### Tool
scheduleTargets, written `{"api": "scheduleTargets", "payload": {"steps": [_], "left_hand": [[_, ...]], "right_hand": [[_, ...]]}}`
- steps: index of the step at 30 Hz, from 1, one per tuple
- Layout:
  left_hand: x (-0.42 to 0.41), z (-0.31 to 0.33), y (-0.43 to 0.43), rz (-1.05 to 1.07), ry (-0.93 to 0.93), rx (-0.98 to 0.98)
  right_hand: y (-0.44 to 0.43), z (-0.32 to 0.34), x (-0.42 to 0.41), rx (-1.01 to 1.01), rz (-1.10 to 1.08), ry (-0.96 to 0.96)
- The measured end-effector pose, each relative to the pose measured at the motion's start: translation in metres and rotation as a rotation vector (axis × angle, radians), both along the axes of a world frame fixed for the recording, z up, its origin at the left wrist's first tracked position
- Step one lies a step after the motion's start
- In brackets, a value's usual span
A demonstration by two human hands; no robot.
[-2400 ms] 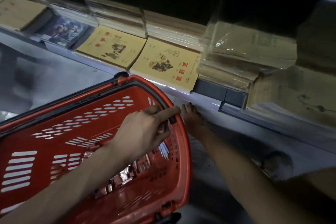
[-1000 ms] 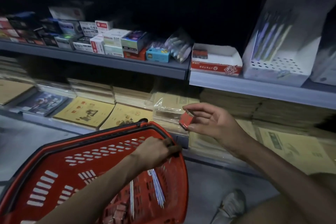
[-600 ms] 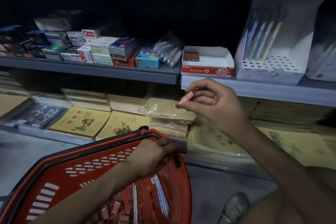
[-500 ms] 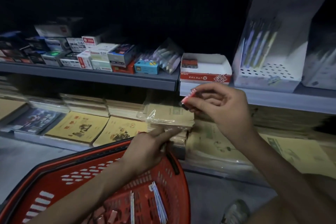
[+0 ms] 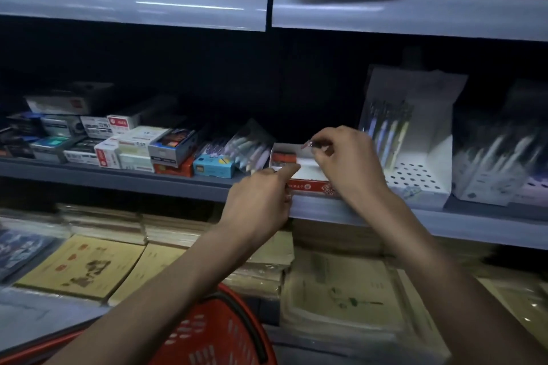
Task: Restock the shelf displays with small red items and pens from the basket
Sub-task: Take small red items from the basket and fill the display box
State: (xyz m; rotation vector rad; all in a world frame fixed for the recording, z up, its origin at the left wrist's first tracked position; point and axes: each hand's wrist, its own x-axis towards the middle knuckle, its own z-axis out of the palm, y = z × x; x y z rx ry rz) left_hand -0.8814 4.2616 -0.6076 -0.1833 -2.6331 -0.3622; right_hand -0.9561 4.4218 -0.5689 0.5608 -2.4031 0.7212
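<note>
Pinching a small red item between thumb and fingertips of the right hand, just above the open white display box with the red front, on the middle shelf. Inside the box, at its back left corner, one more red packet. Resting the left hand at the box's front left corner, forefinger straight along the rim, other fingers curled below; no telling whether grasping anything. Left of the box, bagged pens; right of it, a white pen stand. Low down, between the forearms, the red basket.
</note>
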Motion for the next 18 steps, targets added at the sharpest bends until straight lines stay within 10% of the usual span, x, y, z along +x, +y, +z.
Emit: {"api": "scheduleTargets", "payload": {"steps": [15, 18], "left_hand": [[-0.009, -0.016, -0.013, -0.025, -0.025, 0.055], [-0.007, -0.01, -0.013, -0.058, -0.101, 0.329]], "right_hand": [[-0.026, -0.015, -0.038, 0.351, -0.106, -0.238], [-0.022, -0.013, -0.037, 0.357, -0.088, -0.275]]}}
